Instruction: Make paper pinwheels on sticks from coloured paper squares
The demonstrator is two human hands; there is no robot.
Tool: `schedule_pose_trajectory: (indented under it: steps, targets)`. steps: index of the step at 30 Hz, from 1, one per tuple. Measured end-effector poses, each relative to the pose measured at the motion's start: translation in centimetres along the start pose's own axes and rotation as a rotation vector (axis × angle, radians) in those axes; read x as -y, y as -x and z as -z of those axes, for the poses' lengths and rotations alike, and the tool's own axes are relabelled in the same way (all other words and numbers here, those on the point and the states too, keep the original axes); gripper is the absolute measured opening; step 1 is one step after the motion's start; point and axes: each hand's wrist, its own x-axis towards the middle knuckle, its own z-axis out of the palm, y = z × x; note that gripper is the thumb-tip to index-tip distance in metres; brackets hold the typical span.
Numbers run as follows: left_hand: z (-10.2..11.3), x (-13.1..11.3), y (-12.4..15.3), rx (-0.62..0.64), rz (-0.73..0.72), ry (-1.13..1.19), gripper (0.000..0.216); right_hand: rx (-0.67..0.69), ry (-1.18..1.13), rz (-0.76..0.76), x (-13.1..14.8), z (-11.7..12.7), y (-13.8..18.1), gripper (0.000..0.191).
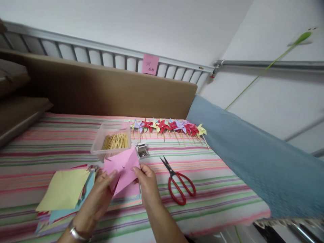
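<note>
Both my hands hold a folded pink paper square [122, 167] just above the striped cloth. My left hand [100, 194] pinches its lower left edge with thumb and fingers. My right hand [147, 184] pinches its right edge. A stack of coloured paper sheets [64, 189], yellow on top, lies just left of my left hand. Red-handled scissors [178, 182] lie shut on the cloth to the right of my right hand.
A clear plastic tub of wooden sticks [112, 141] stands behind the paper, with a small box of metal pins [142, 150] beside it. A row of finished paper pinwheels [168, 126] lies farther back. A blue blanket [253, 158] covers the right side; a brown board [106, 89] stands behind.
</note>
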Motion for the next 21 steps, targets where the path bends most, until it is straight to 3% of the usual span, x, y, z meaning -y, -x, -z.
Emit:
schedule_pose_trajectory:
  steps: [5,11,14,15,16,21]
  targets:
    - [0.9,0.3,-1.0,-0.078,-0.066,-0.022,0.022,0.05,0.139,-0.022,-0.6,-0.7,0.4,0.019]
    - [4.1,-2.0,-1.7,-0.158,-0.067,0.006,0.027,0.014,0.426,-0.01,-0.4,0.8,-0.2,0.024]
    - [5.6,-3.3,-1.8,-0.237,-0.107,0.057,0.031,-0.058,0.643,0.06,0.9,3.6,-1.5,0.028]
    - [6.0,-3.8,-1.7,-0.251,-0.124,0.064,0.03,-0.126,0.918,0.134,1.5,4.8,-2.0,0.03]
    - [6.4,-4.2,-1.6,-0.258,-0.138,0.072,0.029,-0.159,1.033,0.133,2.1,6.1,-2.4,0.031]
    - [7.4,-6.2,-1.0,-0.237,-0.147,0.136,0.024,-0.202,1.343,-0.045,4.0,12.3,-3.2,0.016]
